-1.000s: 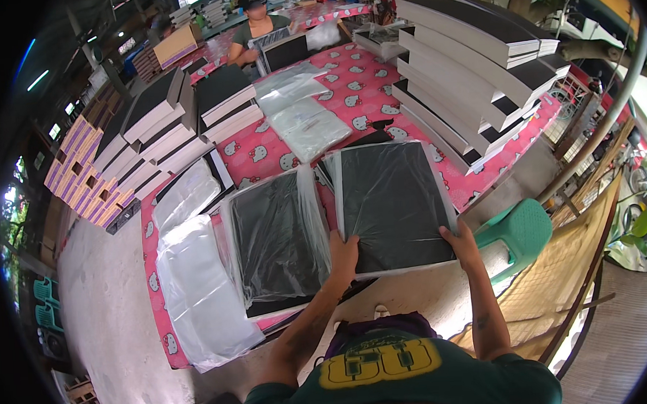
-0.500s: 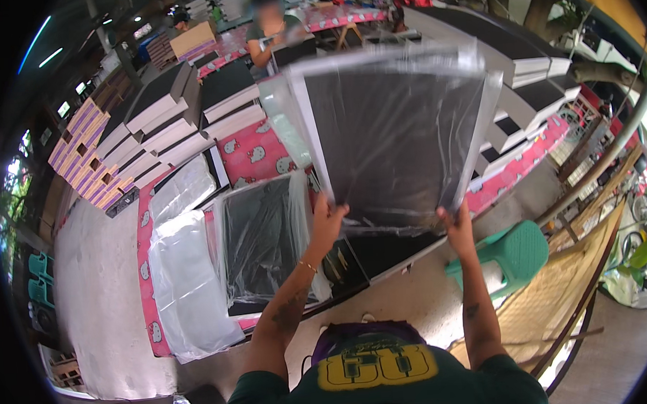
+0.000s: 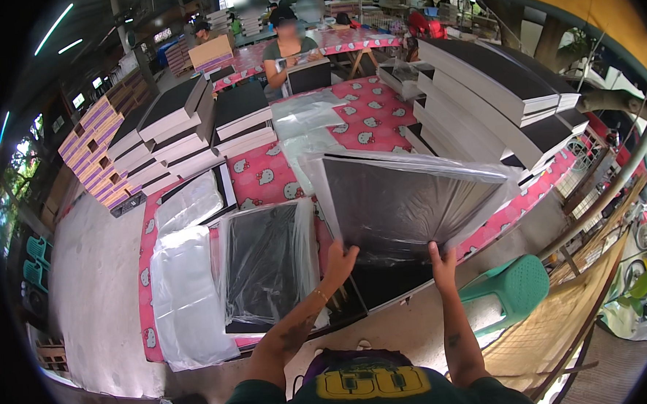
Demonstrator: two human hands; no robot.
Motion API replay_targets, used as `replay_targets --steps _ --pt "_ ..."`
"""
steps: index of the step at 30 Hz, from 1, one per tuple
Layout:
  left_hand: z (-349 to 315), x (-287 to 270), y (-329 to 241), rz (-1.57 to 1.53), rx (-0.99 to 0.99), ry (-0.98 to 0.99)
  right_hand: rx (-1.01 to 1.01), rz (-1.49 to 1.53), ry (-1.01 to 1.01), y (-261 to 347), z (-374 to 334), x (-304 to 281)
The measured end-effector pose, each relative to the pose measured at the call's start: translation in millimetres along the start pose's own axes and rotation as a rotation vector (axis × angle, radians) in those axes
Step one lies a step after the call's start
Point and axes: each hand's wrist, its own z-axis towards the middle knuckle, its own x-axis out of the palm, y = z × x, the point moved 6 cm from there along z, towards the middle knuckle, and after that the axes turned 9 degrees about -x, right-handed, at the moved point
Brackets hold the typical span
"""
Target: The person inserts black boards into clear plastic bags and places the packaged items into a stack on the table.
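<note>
A flat black panel in a clear plastic sleeve [image 3: 404, 205] is tilted up in front of me, its far edge raised. My left hand [image 3: 341, 261] pinches the near left part of its lower edge. My right hand [image 3: 443, 263] grips the same edge farther right, thumb on top. Beneath it, part of a bare black panel [image 3: 393, 281] shows on the table edge. Left of my left hand lies another plastic-covered black panel [image 3: 264, 260]. Beside that is a pile of empty clear plastic sleeves [image 3: 187, 297].
Stacks of black-topped white boxes stand at the left [image 3: 176, 111] and right [image 3: 478, 84] of the pink patterned tablecloth [image 3: 264, 177]. A green stool [image 3: 514, 287] is at my right. Across the table a person [image 3: 290, 54] handles a black panel. Cartons [image 3: 98, 151] are piled far left.
The sleeved panel has come down from a nearly upright position, tilting lower over the table. Both hands still hold its near edge and have moved lower.
</note>
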Motion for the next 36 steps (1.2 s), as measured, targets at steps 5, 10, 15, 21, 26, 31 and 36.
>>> replay_targets --steps 5,10,15,21,26,31,36 --pt "3 3 5 0.234 0.445 -0.152 -0.076 -0.072 0.146 0 -3 11" --pt "-23 -30 -34 0.077 0.229 -0.022 -0.061 0.023 -0.026 51 -2 31" --pt "-119 -133 -65 0.168 0.171 -0.339 0.134 0.215 0.142 71 -40 117" --pt "-203 -253 -10 0.335 0.124 -0.832 0.105 0.093 0.418 88 -115 242" --pt "-196 -301 2 0.275 -0.074 -0.745 0.21 0.149 0.562 91 -116 291" --pt "-208 -303 62 0.4 -0.228 -0.639 0.221 -0.048 0.572 69 -152 288" --pt "-214 -306 62 0.578 -0.186 -0.598 0.072 -0.48 0.664 54 -170 277"
